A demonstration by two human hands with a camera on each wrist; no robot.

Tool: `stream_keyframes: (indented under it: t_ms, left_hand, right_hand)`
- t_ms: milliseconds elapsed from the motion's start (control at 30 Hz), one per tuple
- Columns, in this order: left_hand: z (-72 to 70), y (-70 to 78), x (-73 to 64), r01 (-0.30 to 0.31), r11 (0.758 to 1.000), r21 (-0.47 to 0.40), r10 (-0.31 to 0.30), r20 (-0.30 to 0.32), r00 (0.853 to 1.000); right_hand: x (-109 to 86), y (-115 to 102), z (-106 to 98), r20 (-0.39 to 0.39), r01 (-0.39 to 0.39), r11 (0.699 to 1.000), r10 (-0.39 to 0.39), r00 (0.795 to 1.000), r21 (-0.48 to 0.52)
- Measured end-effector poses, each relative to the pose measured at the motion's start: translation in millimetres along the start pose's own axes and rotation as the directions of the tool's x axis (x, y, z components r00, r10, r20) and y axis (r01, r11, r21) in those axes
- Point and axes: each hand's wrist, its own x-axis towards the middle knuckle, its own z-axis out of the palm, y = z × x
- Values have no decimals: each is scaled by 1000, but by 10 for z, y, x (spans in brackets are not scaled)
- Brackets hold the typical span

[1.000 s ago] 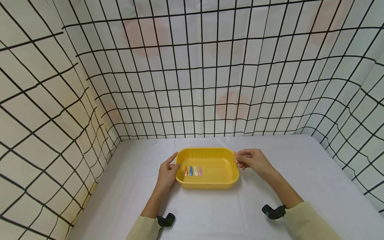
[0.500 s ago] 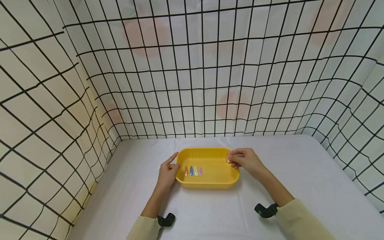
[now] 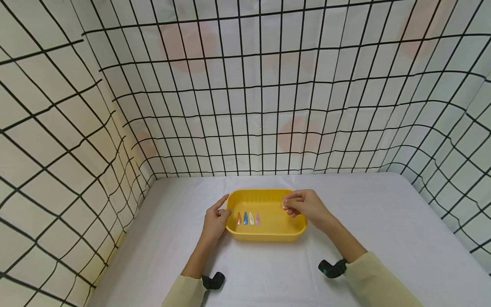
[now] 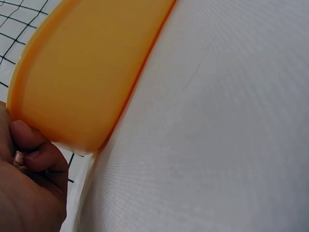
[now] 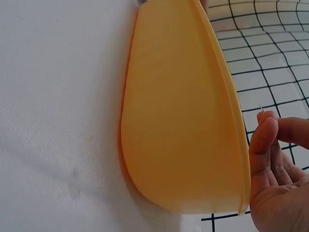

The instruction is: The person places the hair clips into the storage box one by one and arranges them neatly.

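A yellow plastic tray (image 3: 264, 236) stands on the white cloth. Inside, toward its left end, snap hair clips lie side by side in a row: orange (image 3: 239, 218), blue (image 3: 245, 218), white (image 3: 251, 218) and pink (image 3: 257, 219). My left hand (image 3: 215, 219) grips the tray's left end, thumb over the rim and fingers along the outer wall. Over the right part of the tray, my right hand (image 3: 304, 207) pinches a small hair clip (image 5: 261, 108) between thumb and index finger. It is mostly hidden; only a thin pale tip shows in the right wrist view.
Black wire grid panels (image 3: 245, 102) rise at the back and both sides, with pale cloth behind them. White cloth (image 3: 276, 268) covers the table around the tray. A black wrist device (image 3: 332, 268) sits on each forearm.
My right hand has moved left from beside the tray's right rim to over its inside, still pinching the small clip. The left hand and the row of clips stay in place.
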Motion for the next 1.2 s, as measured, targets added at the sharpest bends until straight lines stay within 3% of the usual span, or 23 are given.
stream_keyframes:
  t_ms: [500, 1200]
  left_hand:
    - [-3, -12, 8, 3, 1000, -1, -3, -1, 1000]
    - [3, 2, 0, -7, 1000, -5, 7, 5, 1000]
  right_hand:
    - [125, -9, 281, 9, -11, 995, 12, 1000, -97]
    - [311, 113, 557, -26, -148, 962, 146, 989, -228]
